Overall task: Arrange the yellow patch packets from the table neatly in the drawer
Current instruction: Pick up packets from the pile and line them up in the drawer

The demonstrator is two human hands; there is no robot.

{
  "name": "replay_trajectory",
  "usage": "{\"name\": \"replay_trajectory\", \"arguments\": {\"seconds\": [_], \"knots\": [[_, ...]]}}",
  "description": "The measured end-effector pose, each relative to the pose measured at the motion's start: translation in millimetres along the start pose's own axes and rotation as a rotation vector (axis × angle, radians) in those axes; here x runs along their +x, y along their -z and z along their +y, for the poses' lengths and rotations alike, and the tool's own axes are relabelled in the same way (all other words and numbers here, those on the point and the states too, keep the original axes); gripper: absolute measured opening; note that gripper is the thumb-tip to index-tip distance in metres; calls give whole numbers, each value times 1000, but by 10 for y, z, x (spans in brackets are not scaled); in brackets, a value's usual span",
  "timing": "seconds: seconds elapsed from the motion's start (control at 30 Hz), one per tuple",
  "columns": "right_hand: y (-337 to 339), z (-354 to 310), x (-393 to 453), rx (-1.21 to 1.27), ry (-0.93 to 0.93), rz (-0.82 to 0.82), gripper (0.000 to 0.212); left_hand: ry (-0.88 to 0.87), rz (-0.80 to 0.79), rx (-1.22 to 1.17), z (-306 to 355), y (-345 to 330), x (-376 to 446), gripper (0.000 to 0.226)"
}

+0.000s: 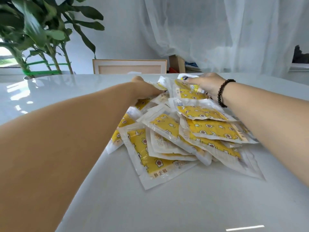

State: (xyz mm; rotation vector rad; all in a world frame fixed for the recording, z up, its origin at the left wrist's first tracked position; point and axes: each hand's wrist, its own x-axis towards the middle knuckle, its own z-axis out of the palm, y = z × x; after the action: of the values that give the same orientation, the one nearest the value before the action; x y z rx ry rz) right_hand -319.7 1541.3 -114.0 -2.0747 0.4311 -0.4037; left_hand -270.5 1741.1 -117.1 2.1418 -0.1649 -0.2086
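Observation:
A loose heap of several yellow patch packets (182,131), clear plastic with white borders and a star-and-egg print, lies on the glossy white table (150,206). My left hand (143,88) reaches to the far left side of the heap, its fingers curled onto packets there and partly hidden behind them. My right hand (206,83), a dark bead bracelet on the wrist, rests on the far right side of the heap, fingers pressed on the top packets. No drawer is in view.
A large green plant (41,34) stands at the table's far left. Behind the table's far edge are a wooden-framed panel (129,66), a cardboard box (177,63) and a white curtain (225,30).

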Motion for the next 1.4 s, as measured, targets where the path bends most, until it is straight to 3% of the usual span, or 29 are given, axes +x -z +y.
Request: {"name": "replay_trajectory", "arguments": {"seconds": [0.17,0.3,0.5,0.67,0.77,0.83,0.93,1.1,1.2,1.3,1.4], "knots": [[-73,51,-68,71,40,12,84,-169,68,-32,-22,-66,-31,81],[-85,32,-77,283,103,10,94,-367,225,-53,-13,-99,-52,62],[-85,-241,-188,421,320,60,85,-480,393,-237,140,-1,-162,41],[-16,-490,-505,370,527,141,50,-553,432,-360,240,148,-516,39],[81,-463,-947,245,710,207,49,-738,385,-261,106,272,-863,38],[172,-280,-1255,61,843,195,44,-879,253,-57,-127,332,-1146,48],[230,47,-1604,-254,1043,6,29,-806,-61,182,-542,343,-1489,44],[357,118,-1816,-287,819,-323,49,-559,-361,-77,-665,499,-1749,53],[509,31,-1924,-392,744,-469,73,-588,-298,-132,-633,582,-1841,56],[628,-32,-1829,-256,569,-246,76,-469,-91,-47,-563,599,-1758,69],[511,40,-1537,-219,240,-137,93,-305,-117,34,-435,508,-1538,100]]}}
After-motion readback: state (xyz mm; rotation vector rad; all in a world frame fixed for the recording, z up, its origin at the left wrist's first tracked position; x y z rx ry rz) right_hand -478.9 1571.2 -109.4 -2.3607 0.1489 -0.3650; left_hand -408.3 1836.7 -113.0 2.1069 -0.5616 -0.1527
